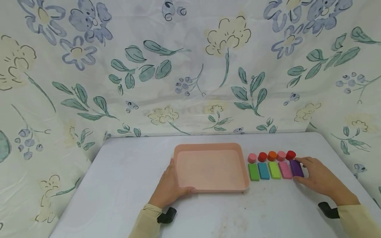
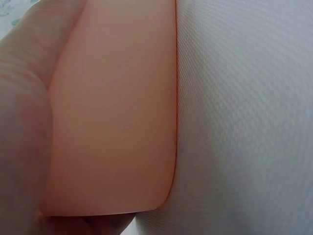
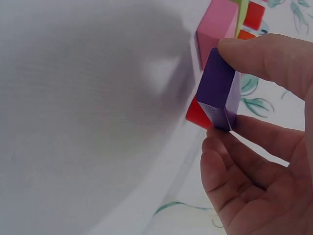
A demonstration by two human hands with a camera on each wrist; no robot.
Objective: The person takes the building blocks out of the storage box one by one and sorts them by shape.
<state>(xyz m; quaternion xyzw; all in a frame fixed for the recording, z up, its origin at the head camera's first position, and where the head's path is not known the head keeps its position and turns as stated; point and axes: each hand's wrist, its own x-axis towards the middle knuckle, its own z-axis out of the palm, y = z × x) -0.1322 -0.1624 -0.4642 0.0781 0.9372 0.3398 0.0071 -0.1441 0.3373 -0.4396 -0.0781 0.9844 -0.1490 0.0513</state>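
Note:
A shallow pink tray [image 1: 212, 191] lies on the table, and my left hand [image 1: 169, 185] grips its near left corner. The fingers run along the tray's left side while the thumb lies at its front edge. My right hand [image 1: 317, 175] pinches a purple rectangular block [image 1: 296, 168] between thumb and fingertips at its two short ends. In the right wrist view, the purple block [image 3: 217, 81] stands beside a pink block [image 3: 215, 29]. Left of it in the head view, the row continues with a pink block [image 1: 285, 170], a lime block [image 1: 274, 170], a blue block [image 1: 263, 171] and a green block [image 1: 254, 172].
Behind the blocks stand several short cylinders in a row, among them a red cylinder [image 1: 291, 155], an orange cylinder [image 1: 272, 155] and a pink cylinder [image 1: 252, 158]. A white cloth covers the table [image 1: 125, 185]. Floral fabric [image 1: 190, 76] hangs behind and at both sides.

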